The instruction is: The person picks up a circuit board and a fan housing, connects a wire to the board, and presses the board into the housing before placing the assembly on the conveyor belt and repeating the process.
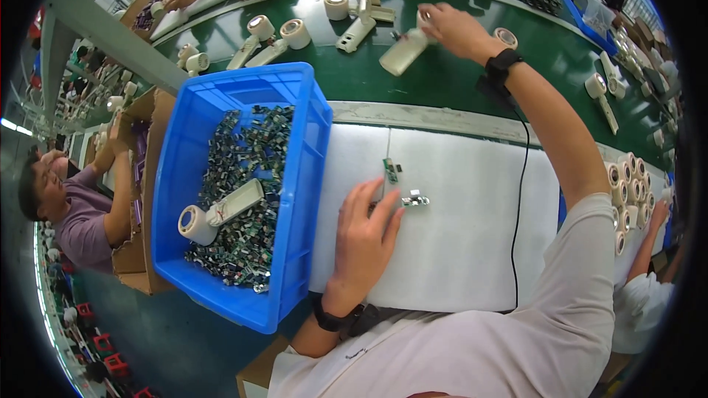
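At far left, we see a co-worker (81, 210) in a purple shirt beside an open carton (136, 269). Next, we find a blue bin (302, 191) holding a heap of circuit boards (236, 250), a white device (240, 203) lying aslant on them. To its right, the left hand (363, 236) is poised at a white mat (457, 250), fingers spread apart, their tips near a green board (391, 170) and a silvery part (415, 200). Beyond, a pale device (403, 53) slants over the green belt (457, 96), its upper end at the right hand (457, 31), whose fingers bend over it; whether they are clamped, we cannot tell. Farther right, we see a black cable (514, 250) crossing the mat and, near the edge, stacked white cylinders (624, 191).
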Demonstrator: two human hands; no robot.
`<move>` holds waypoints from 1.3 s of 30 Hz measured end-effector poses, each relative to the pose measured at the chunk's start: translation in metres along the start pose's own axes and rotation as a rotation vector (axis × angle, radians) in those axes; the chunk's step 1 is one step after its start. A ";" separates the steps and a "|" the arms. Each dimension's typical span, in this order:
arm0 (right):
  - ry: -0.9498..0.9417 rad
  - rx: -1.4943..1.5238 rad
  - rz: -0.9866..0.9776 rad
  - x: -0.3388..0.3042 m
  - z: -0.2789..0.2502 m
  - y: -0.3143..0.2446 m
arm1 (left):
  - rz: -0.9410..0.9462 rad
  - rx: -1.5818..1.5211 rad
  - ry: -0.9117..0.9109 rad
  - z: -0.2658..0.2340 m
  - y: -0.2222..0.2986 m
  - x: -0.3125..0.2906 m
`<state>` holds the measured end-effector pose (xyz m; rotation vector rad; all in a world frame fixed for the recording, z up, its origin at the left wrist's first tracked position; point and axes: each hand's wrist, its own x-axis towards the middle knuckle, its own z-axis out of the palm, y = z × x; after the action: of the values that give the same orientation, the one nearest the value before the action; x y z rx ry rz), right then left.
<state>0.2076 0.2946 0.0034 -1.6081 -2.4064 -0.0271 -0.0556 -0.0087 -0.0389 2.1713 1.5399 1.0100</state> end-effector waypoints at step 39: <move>-0.388 -0.015 -0.602 0.240 0.107 -0.303 | -0.044 -0.238 0.014 0.005 -0.012 -0.011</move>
<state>-0.1761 0.4102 -0.0129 -0.8948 -3.1070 0.1738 -0.0630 -0.0128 -0.0538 1.9633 1.3881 1.1331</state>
